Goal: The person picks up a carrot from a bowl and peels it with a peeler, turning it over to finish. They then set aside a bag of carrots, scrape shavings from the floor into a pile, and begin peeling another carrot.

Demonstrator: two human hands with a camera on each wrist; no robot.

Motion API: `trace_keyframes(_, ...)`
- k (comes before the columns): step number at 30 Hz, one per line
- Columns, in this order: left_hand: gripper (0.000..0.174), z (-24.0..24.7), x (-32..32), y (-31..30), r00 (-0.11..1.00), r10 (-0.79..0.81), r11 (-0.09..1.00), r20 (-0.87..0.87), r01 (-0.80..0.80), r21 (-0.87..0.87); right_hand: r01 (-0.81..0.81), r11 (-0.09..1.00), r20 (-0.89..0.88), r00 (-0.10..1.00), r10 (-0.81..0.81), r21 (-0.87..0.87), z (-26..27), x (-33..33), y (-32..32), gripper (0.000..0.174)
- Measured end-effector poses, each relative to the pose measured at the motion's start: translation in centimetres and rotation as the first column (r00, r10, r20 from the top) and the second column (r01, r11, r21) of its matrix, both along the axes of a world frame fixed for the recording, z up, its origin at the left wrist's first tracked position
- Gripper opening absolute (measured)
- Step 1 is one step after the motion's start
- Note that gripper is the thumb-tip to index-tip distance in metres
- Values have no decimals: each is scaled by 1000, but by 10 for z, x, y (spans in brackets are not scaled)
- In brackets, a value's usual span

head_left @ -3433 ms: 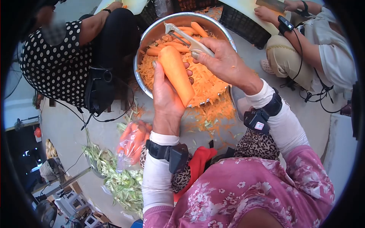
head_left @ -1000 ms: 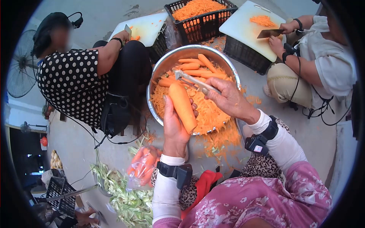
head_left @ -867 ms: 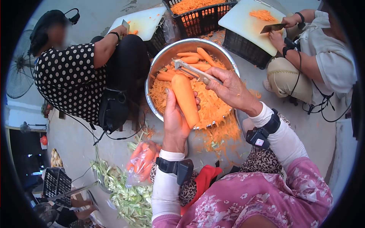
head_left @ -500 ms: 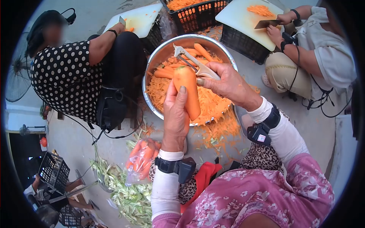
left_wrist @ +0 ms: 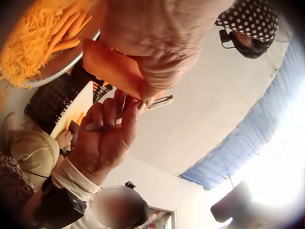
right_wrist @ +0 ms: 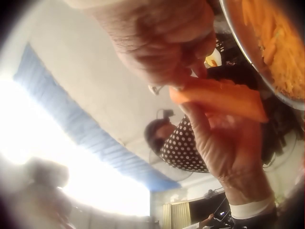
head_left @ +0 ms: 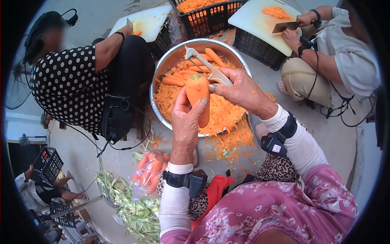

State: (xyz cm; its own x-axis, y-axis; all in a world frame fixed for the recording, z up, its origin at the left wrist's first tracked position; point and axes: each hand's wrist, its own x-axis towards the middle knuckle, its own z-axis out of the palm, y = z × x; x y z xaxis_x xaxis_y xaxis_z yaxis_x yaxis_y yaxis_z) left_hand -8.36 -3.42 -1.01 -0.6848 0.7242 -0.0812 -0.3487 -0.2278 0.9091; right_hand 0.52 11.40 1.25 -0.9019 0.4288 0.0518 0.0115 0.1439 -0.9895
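In the head view my left hand grips a thick peeled carrot, its greenish stem end tipped up toward the camera. The left thumb lies along the carrot's near side. My right hand holds a white peeler by its handle, with the blade end pointing up and left above the carrot. The right thumb tip is right at the carrot's upper side. Below both hands stands a metal basin of shredded carrot, with several whole carrots on top. Both wrist views show the hands meeting at the carrot's end.
A plastic bag of carrots and a heap of pale green leafy scraps lie at the lower left. Two people cut carrots on white boards set over black crates. Another black crate holds shreds. Carrot scraps litter the floor.
The left hand has turned the carrot so its stem end faces up toward the camera, and its thumb has come across the near side. The peeler stays in the right hand, its angle altered.
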Motion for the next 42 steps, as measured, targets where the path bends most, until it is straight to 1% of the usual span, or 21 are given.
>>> trace_keyframes(4,59,3,0,-1,999,-12,1000,-43,12,-20,-11,1000,29,1000,11,-2,-2,2,1,29)
trace_keyframes(6,57,4,1,-2,995,-21,1000,-102,18,-25,14,993,-93,996,-3,115,-12,0,3,29)
trace_keyframes(10,52,-4,-3,-2,999,-29,999,-40,29,16,-8,999,-117,993,14,53,-8,-1,4,27)
trace_keyframes(12,45,-7,-5,-4,976,-27,998,215,15,57,-49,998,-34,998,47,-47,0,3,4,24)
trace_keyframes(13,45,-10,-8,-6,976,-19,998,215,8,54,-55,997,-34,998,54,-50,-2,3,4,24)
trace_keyframes(15,50,-13,-15,-11,921,-135,986,366,87,145,-112,985,-28,993,117,133,-5,2,7,29)
trace_keyframes(16,52,-9,-14,-9,902,-77,992,424,28,121,-116,984,-30,992,121,134,-9,1,7,29)
trace_keyframes(17,52,-9,-16,-9,904,-75,992,421,25,122,-152,976,-31,987,158,157,-15,1,6,28)
trace_keyframes(19,54,-11,-19,-10,837,-152,968,526,18,251,-191,965,-28,980,199,177,-16,2,3,27)
trace_keyframes(20,56,-10,-20,-10,825,-141,973,547,12,233,-226,952,-29,971,237,205,-13,4,1,25)
trace_keyframes(22,56,-10,-19,-11,843,-97,983,529,-4,186,-259,938,-29,962,272,230,-12,4,1,24)
trace_keyframes(23,57,-10,-18,-11,860,-56,990,508,-19,142,-281,911,-19,954,300,302,-13,4,1,23)
trace_keyframes(24,57,-9,-17,-11,860,-57,990,507,-17,141,-300,878,-6,945,326,372,-13,5,1,22)
trace_keyframes(25,56,-5,-16,-10,850,-64,991,523,-7,133,-298,880,-6,946,323,370,-13,5,0,22)
trace_keyframes(27,55,-4,-16,-8,838,-73,992,540,7,123,-239,878,-75,953,295,414,-11,4,-1,25)
trace_keyframes(29,51,-6,-16,-10,826,-164,982,539,83,171,-208,870,-54,965,258,448,-7,5,0,26)
trace_keyframes(30,51,-7,-16,-11,825,-167,982,539,88,169,-180,857,-35,974,225,483,-6,6,0,28)
trace_keyframes(32,50,-8,-15,-13,881,-99,995,463,83,54,-161,848,-38,977,209,504,-10,6,1,29)
trace_keyframes(35,49,-15,-18,-15,890,-146,989,432,120,87,-115,823,-65,981,181,557,-12,4,1,30)
trace_keyframes(37,48,-14,-16,-16,889,-134,991,439,115,68,-86,808,-88,982,168,583,-15,3,0,31)
trace_keyframes(42,48,-19,-21,-21,895,-122,992,429,122,26,-35,781,-61,994,93,623,-24,-3,2,31)
